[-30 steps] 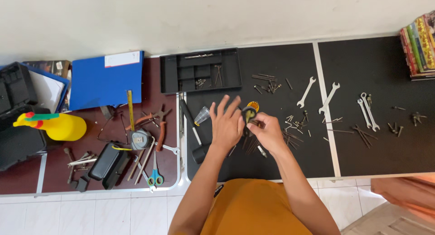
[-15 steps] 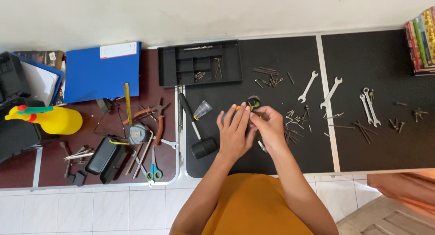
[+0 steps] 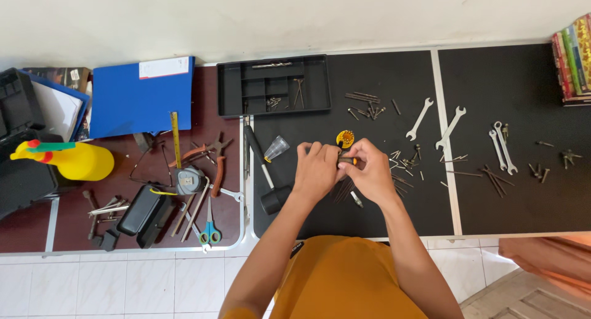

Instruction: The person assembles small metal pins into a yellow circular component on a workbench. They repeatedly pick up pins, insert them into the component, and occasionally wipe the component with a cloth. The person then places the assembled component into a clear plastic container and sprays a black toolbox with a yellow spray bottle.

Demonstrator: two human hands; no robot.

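Over the black mat, my left hand [image 3: 316, 169] and my right hand [image 3: 369, 171] meet on a small screwdriver handle [image 3: 349, 161], orange and black, held between the fingers of both. Just beyond my fingertips lies a round yellow bit holder [image 3: 345, 138]. Under my hands rest loose screws and a few bits [image 3: 356, 197]. A clear plastic cup [image 3: 276, 148] and a rubber mallet [image 3: 266, 179] lie to the left of my left hand.
A black compartment tray [image 3: 272, 84] sits at the back. Spanners [image 3: 451, 125] and scattered screws lie to the right. On the left are a blue folder [image 3: 140, 96], a yellow spray bottle [image 3: 69, 159], a tape measure [image 3: 186, 179], pliers and scissors [image 3: 209, 225]. Books [image 3: 575, 59] stand at far right.
My left hand has closed its spread fingers and come against my right hand on the handle. The view has shifted a little.
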